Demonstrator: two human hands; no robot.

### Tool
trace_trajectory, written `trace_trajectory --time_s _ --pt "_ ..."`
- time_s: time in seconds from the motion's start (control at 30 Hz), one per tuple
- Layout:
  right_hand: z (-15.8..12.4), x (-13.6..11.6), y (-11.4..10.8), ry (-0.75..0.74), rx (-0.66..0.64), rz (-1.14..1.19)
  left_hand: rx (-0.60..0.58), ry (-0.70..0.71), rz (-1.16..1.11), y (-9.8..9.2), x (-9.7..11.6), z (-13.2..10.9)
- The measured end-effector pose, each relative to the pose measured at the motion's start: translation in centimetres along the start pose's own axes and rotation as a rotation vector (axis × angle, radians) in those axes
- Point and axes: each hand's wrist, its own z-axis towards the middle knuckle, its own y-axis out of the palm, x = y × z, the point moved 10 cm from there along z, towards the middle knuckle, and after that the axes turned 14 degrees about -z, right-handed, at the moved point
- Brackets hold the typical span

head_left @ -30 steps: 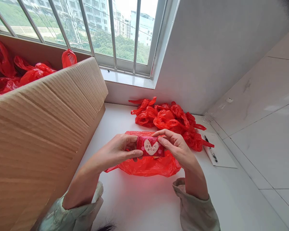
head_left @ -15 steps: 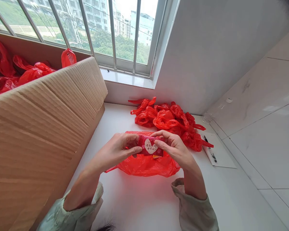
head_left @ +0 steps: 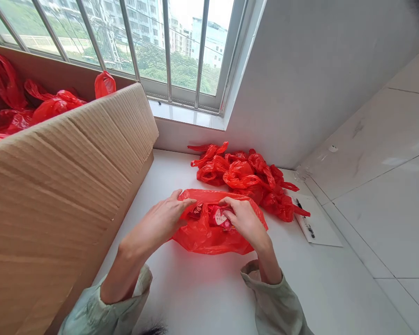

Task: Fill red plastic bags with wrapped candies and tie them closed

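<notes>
R grip holding pack in bag mouth, ctr frame; L grip at bag's left edge, can't tell if pinching. Poss. risk: thin film tears if snagged.

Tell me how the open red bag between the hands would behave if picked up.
The open red bag would probably flop and change shape, since its film looks thin, creased and slack. It would likely sag around the heart-marked packet lying within it. With its mouth spread wide, contents might slip out if it were tipped.
</notes>
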Motion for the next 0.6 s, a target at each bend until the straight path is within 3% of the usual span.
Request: trace_trajectory --time_s 0.17,0.4,0.6 --pt "1.0 -0.5 0.8 -0.007 0.034 0.072 0.046 -0.028 0.079 -1.0 0.4 0.0" --pt "1.5 -1.7 3.5 -0.044 -0.045 -0.060 0.141 0.015 -0.078 -2.5 1.3 0.6" --pt "1.6 -2.5 5.4 -0.039 -0.087 -0.202 0.173 0.024 -0.059 -2.8 1.4 0.5"
